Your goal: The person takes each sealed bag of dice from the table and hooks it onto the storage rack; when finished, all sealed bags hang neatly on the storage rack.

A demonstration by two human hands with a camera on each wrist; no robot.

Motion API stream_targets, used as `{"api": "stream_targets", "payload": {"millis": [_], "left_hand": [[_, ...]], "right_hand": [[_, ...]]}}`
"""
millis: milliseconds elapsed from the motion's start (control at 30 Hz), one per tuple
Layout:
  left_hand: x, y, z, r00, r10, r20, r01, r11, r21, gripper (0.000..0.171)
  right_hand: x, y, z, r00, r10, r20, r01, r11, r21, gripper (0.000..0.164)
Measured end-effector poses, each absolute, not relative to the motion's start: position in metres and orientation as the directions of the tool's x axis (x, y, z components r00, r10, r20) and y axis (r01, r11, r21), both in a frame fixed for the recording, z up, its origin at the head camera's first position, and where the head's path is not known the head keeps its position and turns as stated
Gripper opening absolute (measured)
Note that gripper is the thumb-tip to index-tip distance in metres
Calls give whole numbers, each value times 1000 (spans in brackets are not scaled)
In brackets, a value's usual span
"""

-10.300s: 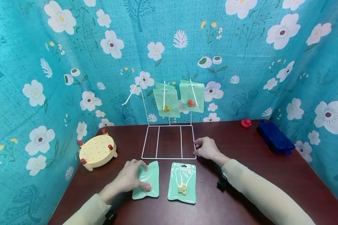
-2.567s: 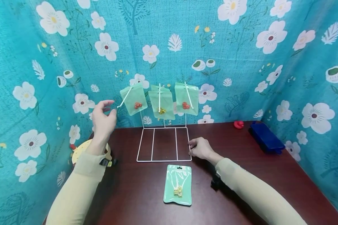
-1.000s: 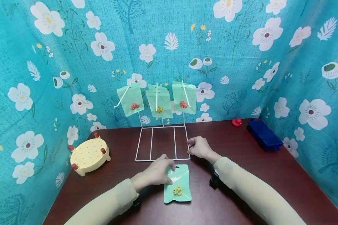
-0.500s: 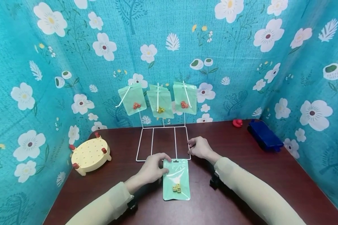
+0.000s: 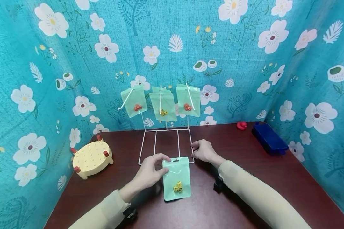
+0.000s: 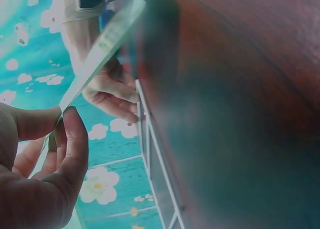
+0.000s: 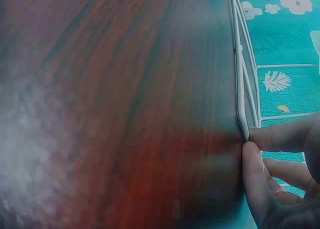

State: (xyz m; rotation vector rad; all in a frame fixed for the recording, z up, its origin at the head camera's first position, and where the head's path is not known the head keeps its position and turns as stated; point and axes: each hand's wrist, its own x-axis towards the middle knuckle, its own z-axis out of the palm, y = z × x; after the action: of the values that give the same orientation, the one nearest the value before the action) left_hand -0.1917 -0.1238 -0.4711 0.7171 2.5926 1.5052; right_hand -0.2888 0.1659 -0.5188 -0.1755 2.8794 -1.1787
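My left hand pinches the upper left edge of a mint-green zip pouch with yellow dice inside. In the left wrist view the pouch is seen edge-on between thumb and fingertips, raised off the table. My right hand pinches the front right corner of a white wire display rack; the right wrist view shows thumb and finger meeting at the rack's wire. Green pouches hang on the rack's three prongs: one with red dice at left, yellow in the middle, red at right.
A cream perforated round stand with red-tipped legs sits at the table's left. Toward the back right are a red rubber duck and a blue box. A floral curtain surrounds the dark wood table.
Since the earliest frame, a red-dice pouch has gone from the table to the left prong. Recently my left hand took hold of the yellow-dice pouch and lifted it. My right hand stays at the rack.
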Motion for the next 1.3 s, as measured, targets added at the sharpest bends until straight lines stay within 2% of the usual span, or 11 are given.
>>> {"api": "stream_targets", "payload": {"millis": [200, 567, 900, 1300], "left_hand": [[-188, -130, -461, -888, 387, 247, 400, 388, 831, 37], [-193, -148, -447, -870, 337, 358, 486, 474, 734, 35], [-196, -168, -430, -862, 291, 416, 507, 487, 711, 39], [-199, -192, -405, -847, 207, 489, 527, 448, 722, 35]], "right_hand": [[-289, 166, -518, -993, -115, 20, -96, 712, -695, 45], [-290, 166, -520, -992, -123, 13, -98, 711, -696, 45], [-289, 166, -520, -992, -122, 21, -103, 715, -691, 44], [-289, 165, -519, -993, -114, 10, -88, 705, -703, 43]]}}
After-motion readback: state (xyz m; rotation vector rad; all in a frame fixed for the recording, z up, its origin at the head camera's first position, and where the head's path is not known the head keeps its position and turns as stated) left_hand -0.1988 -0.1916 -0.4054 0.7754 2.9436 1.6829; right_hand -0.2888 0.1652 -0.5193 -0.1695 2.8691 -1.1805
